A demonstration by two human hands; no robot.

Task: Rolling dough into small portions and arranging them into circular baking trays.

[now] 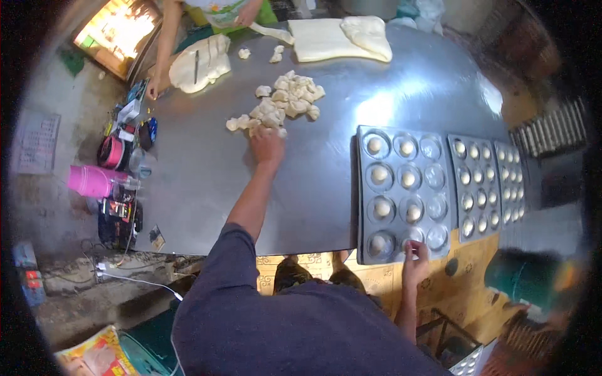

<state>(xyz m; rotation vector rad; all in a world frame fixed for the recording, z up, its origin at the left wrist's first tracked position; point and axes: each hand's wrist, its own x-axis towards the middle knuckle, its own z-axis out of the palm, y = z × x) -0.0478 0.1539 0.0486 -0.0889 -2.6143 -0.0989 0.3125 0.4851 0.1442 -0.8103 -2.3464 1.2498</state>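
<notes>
My left hand (268,148) reaches to the near edge of a heap of cut dough pieces (290,94) on the metal table. Its fingers curl down onto the pieces there, and their tips are partly hidden. At the front of the nearest muffin pan (359,188), my right hand (415,263) pinches a small pale dough ball (411,247) over the front cup of the middle column. Single dough balls sit in the left and middle columns of this pan. The visible right-column cups hold no dough.
Two more muffin pans (461,233) with dough balls lie to the right. A big folded dough slab (320,41) lies at the far side. Across the table, another person's hand (153,88) is near a cut dough sheet (182,74). A pink container (94,180) stands at the left edge.
</notes>
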